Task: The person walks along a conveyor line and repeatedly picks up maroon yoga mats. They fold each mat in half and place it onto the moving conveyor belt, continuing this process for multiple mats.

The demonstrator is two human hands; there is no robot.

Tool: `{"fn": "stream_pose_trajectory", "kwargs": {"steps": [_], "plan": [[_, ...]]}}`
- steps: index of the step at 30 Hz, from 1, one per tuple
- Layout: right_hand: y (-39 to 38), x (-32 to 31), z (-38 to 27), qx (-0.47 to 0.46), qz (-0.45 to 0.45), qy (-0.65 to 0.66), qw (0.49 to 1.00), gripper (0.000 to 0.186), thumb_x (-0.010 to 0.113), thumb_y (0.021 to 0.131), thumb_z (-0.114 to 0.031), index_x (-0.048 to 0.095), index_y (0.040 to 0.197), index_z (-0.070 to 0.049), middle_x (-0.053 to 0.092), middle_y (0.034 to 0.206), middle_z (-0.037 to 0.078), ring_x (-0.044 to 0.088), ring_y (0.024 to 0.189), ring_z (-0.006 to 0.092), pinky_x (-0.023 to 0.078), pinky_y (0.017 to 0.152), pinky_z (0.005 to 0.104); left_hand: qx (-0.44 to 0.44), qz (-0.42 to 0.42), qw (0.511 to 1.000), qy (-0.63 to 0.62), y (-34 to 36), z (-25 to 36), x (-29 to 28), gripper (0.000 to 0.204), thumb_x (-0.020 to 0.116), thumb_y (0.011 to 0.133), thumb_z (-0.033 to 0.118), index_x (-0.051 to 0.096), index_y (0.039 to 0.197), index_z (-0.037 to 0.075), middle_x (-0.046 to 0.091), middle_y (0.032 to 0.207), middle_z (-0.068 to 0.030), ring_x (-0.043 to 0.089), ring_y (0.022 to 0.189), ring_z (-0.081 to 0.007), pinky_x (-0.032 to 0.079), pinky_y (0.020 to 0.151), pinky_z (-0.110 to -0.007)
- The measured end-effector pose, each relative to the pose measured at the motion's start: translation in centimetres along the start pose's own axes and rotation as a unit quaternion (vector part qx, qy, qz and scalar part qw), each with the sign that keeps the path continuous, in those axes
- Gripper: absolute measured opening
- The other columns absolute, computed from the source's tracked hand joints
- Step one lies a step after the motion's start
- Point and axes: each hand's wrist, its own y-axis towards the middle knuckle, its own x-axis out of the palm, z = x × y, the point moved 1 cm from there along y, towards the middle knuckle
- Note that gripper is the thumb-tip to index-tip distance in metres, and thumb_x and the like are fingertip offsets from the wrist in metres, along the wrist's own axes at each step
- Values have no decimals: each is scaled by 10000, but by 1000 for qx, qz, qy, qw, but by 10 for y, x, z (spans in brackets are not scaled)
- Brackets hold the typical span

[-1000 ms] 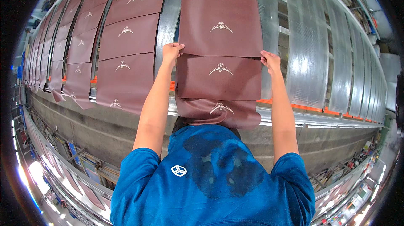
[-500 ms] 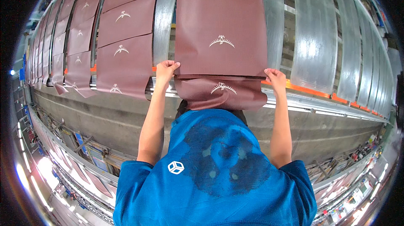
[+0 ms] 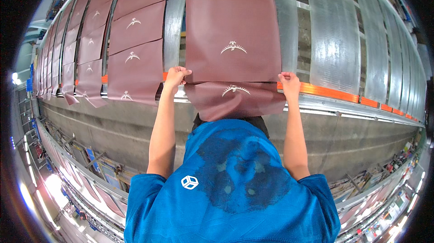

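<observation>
A maroon fabric sheet (image 3: 233, 17) with a white printed emblem lies lengthwise in front of me, over a second maroon sheet (image 3: 217, 100) whose near end droops in folds against my waist. My left hand (image 3: 177, 78) pinches the near left corner of the upper sheet between thumb and fingers. At its near right corner, my right hand (image 3: 289, 82) grips the edge the same way. Between both hands that near edge is stretched almost straight.
To the left, rows of maroon sheets (image 3: 135, 30) overlap on long slats. Bare shiny metal slats (image 3: 334, 35) run off to the right. Along the near side goes an orange strip (image 3: 330, 92) above a metal rail, with grey floor (image 3: 113, 121) below.
The upper sheet's far end, with rounded corners, has come further into view. Its near right corner and my right hand sit slightly further left. Both hands keep their pinch.
</observation>
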Motion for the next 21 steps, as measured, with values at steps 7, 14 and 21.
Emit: {"fn": "stream_pose_trajectory", "kwargs": {"steps": [7,14,21], "plan": [[19,7,8,7,-41,-15,999,371,752,754,-285,678,971,7,702,839,158,687,784,275,517,720,366,-40,-53,993,-94,13,-11,-3,173,696,813,151,588,909,57,580,773,-13,511,627,-115,376,519,-277],[23,-19,-22,13,-143,104,984,359,733,799,-235,654,958,78,693,833,133,665,724,160,548,625,276,41,-30,997,-57,-18,11,1,151,676,859,239,609,804,115,570,698,31,493,594,-93,381,553,-276],[-26,-77,-40,48,-230,232,944,254,707,836,-195,661,957,24,620,764,9,529,678,70,432,639,225,109,16,990,-86,-105,20,3,116,664,876,187,620,874,80,596,714,51,517,613,-45,384,552,-212]]}}
